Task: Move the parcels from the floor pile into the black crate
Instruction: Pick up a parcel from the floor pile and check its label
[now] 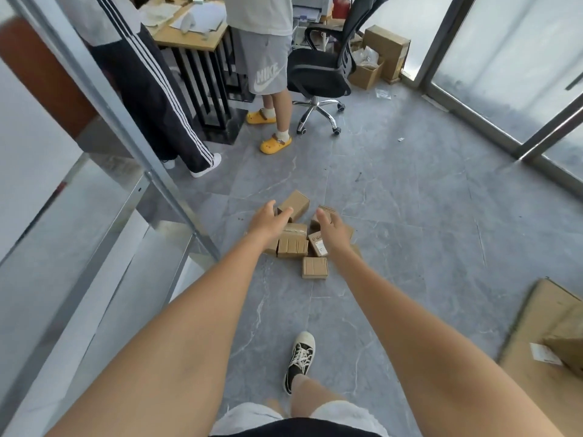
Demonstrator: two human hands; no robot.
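A pile of several small brown cardboard parcels (293, 244) lies on the grey tiled floor ahead of me. One parcel (315, 267) sits apart at the near edge of the pile. Another parcel (296, 201) lies at the far side. Both my arms are stretched out over the pile. My left hand (268, 220) hovers above its left side with fingers spread and nothing in it. My right hand (332, 230) is above the right side, fingers apart and empty. No black crate is in view.
Two people stand at the back left by a wooden desk (192, 33). A black office chair (321, 74) stands behind the pile. A metal-framed glass partition (126, 146) runs along my left. Large cardboard boxes (549, 329) lie at the right.
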